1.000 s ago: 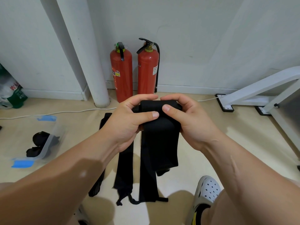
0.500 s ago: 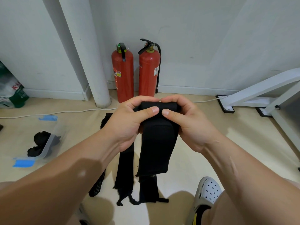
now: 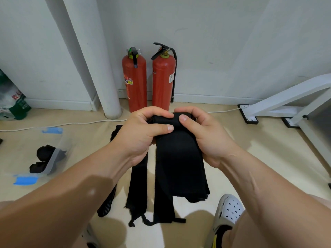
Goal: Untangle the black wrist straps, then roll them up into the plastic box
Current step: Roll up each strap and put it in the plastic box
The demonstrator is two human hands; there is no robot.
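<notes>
A black wrist strap (image 3: pixel 179 163) hangs in front of me, its top end rolled into a small coil between both hands. My left hand (image 3: pixel 143 135) grips the coil from the left, thumb across its front. My right hand (image 3: pixel 204 135) grips it from the right, thumb on top. Other black straps (image 3: pixel 138 185) lie flat on the floor below, side by side. The clear plastic box (image 3: pixel 53 158) lies on the floor at the left with rolled black straps inside.
Two red fire extinguishers (image 3: pixel 148 83) stand against the wall beside a white pipe (image 3: pixel 96 68). A white cable (image 3: pixel 62 124) runs along the floor. A white metal frame (image 3: pixel 290 102) is at the right. My white clog (image 3: pixel 227 213) sits at the bottom right.
The hanging tail of the strap has drawn upward as the coil at the top took in more of it. Both hands kept their grip on the coil.
</notes>
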